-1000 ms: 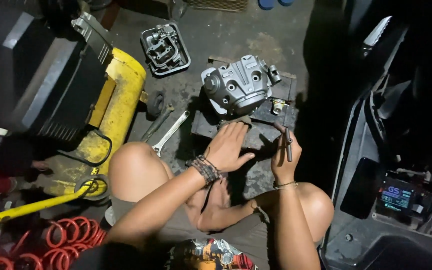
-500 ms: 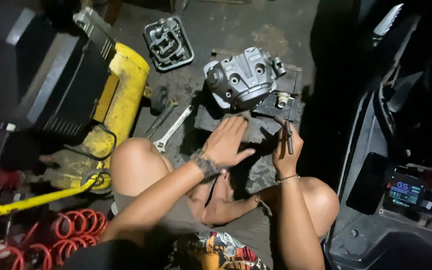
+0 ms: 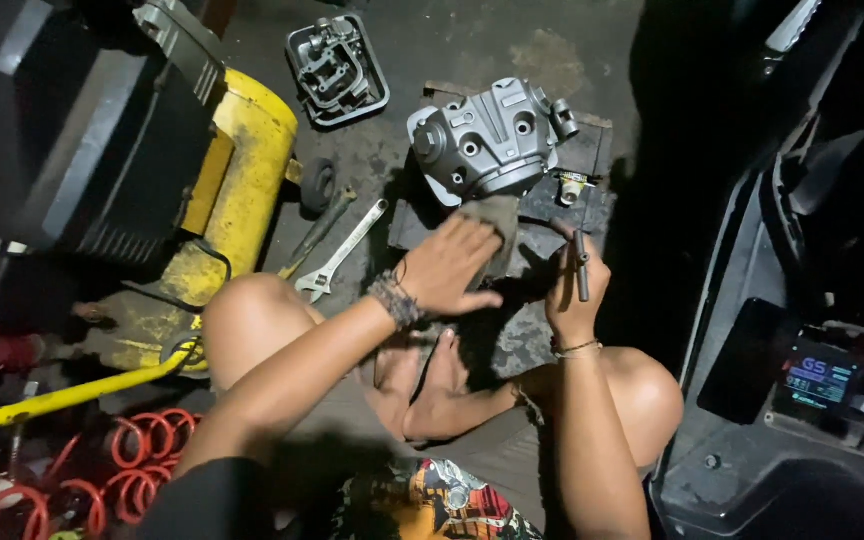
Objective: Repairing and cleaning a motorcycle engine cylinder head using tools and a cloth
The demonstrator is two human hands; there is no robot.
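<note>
Gripping a dark rod upright, right hand, left hand spread flat on grey cloth.

Head camera looks steeply down, near, over seated lap.
</note>
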